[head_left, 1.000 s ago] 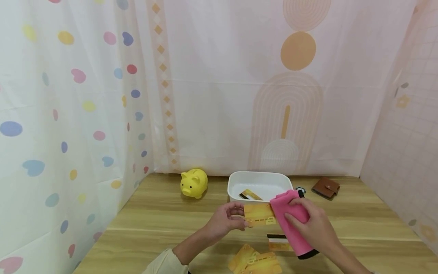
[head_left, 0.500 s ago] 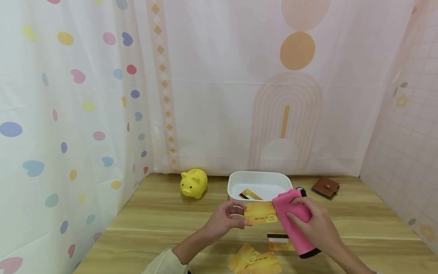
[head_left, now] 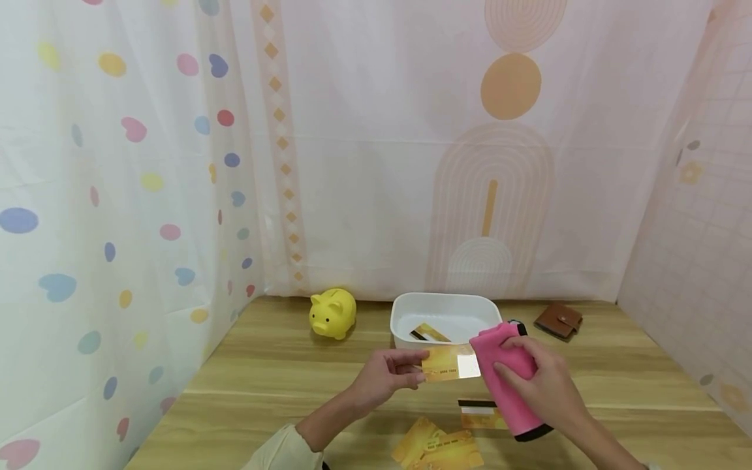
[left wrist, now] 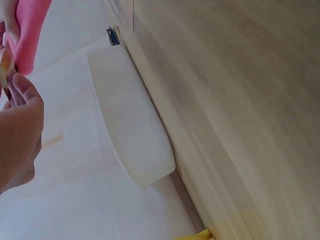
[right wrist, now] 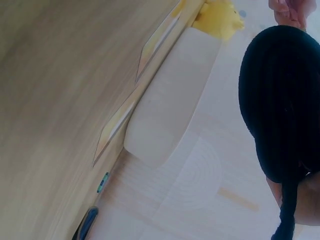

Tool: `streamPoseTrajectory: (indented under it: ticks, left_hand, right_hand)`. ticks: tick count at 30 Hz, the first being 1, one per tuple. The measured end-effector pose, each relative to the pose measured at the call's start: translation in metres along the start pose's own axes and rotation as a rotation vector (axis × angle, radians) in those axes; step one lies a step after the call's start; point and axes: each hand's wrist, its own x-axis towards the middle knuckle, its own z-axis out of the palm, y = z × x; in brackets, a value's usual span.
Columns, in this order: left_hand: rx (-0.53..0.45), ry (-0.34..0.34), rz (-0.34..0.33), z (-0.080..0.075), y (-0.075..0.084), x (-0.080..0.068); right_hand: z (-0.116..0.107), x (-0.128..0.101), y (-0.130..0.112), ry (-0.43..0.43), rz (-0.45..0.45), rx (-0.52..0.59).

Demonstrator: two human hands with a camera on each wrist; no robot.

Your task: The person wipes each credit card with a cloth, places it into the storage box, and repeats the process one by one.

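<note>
My left hand [head_left: 378, 385] pinches a golden-yellow bank card [head_left: 437, 365] by its left end, fingers behind and thumb in front. A bright white reflection covers part of the card's right side. A folded pink cloth [head_left: 489, 352] with black edging is gripped in my right hand [head_left: 549, 385] and meets the card's right end, hiding its edge. In the left wrist view the pink cloth [left wrist: 30, 30] and the card come together above my left hand [left wrist: 20, 130]. The roll's black-edged end [right wrist: 275, 90] hides most of my right hand in the right wrist view.
A white bin [head_left: 446, 297] holding one card [head_left: 433, 334] stands behind the hands. Loose cards [head_left: 452, 452] lie on the table, one card [head_left: 478, 418] partly under the cloth. A yellow piggy bank [head_left: 333, 313] sits left, a brown wallet [head_left: 559, 322] right.
The card and cloth have shifted slightly right and up. The card has tilted, and a white reflection now shows on its right part. Both hands keep their grips.
</note>
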Motion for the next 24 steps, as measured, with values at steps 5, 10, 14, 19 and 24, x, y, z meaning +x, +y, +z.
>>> streamPoseTrajectory:
  ticks: [5,10,14,19,24]
  left_hand:
    - [0.035,0.013,0.045,0.000,-0.001,0.000]
    - [0.113,0.114,0.068,0.004,-0.003,0.003]
    - [0.247,0.219,0.089,0.011,0.006,0.002]
    - [0.275,0.267,0.072,0.015,0.011,-0.001]
    - [0.135,0.224,0.026,0.009,-0.006,0.005]
  right_hand:
    - [0.000,0.000,-0.001,-0.014,0.017,0.013]
    - [0.002,-0.001,-0.002,-0.020,0.003,0.022]
    - [0.004,-0.003,-0.003,-0.025,-0.001,0.035]
    - [0.005,-0.005,-0.005,-0.034,0.011,0.043]
    - [0.004,-0.005,-0.006,-0.033,0.022,0.048]
